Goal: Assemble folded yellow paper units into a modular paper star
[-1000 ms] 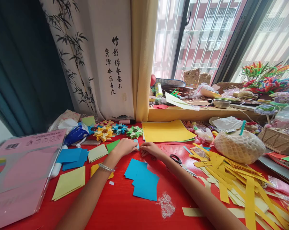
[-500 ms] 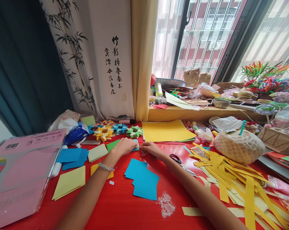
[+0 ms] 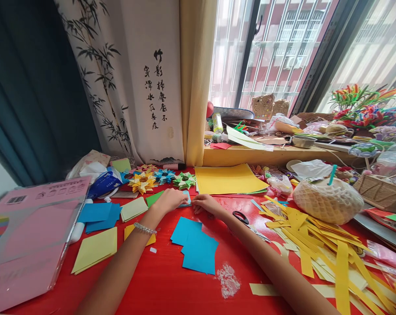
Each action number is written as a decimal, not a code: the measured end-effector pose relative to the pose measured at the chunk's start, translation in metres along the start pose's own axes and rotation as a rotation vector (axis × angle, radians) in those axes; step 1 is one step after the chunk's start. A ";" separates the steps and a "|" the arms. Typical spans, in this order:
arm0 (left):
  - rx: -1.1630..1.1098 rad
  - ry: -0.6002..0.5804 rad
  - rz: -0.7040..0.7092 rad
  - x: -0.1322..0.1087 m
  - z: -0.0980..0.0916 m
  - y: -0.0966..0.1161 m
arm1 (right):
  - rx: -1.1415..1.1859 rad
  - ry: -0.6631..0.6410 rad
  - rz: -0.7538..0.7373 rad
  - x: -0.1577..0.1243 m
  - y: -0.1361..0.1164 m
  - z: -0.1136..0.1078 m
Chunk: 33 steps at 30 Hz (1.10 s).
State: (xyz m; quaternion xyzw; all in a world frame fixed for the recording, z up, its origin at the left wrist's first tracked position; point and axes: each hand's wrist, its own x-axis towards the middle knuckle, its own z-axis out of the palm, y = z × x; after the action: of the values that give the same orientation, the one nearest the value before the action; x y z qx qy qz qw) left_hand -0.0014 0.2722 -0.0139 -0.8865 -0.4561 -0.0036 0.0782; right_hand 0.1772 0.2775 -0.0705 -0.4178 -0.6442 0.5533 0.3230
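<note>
My left hand (image 3: 174,200) rests on the far part of the red table, its fingers closed on a small light-blue paper piece (image 3: 186,198). Just to its right, my right hand (image 3: 205,204) has its fingers bent together at the tabletop, beside the right edge of that piece; whether anything is between them is too small to tell. Blue paper squares (image 3: 199,249) lie nearer the front, below both hands. Behind the hands sit folded paper stars, among them a yellow one (image 3: 142,181) and a green and white one (image 3: 184,180).
Black-handled scissors (image 3: 250,226) lie right of my right hand. Yellow paper sheets (image 3: 229,178) are at the back, and cut yellow strips (image 3: 316,236) pile up at the right. A pink pack (image 3: 36,236) and pale yellow squares (image 3: 96,250) lie at the left.
</note>
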 end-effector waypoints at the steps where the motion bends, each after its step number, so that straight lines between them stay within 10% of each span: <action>1: 0.000 -0.001 -0.002 0.000 0.000 0.000 | 0.001 -0.001 0.000 0.000 0.001 0.000; 33: -0.034 -0.011 -0.023 -0.002 -0.005 0.005 | 0.002 -0.004 0.004 0.002 0.002 0.000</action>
State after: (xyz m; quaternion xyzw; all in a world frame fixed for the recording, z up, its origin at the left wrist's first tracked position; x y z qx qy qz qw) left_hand 0.0020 0.2665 -0.0100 -0.8823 -0.4667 -0.0075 0.0606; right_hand 0.1765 0.2789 -0.0725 -0.4175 -0.6433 0.5557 0.3209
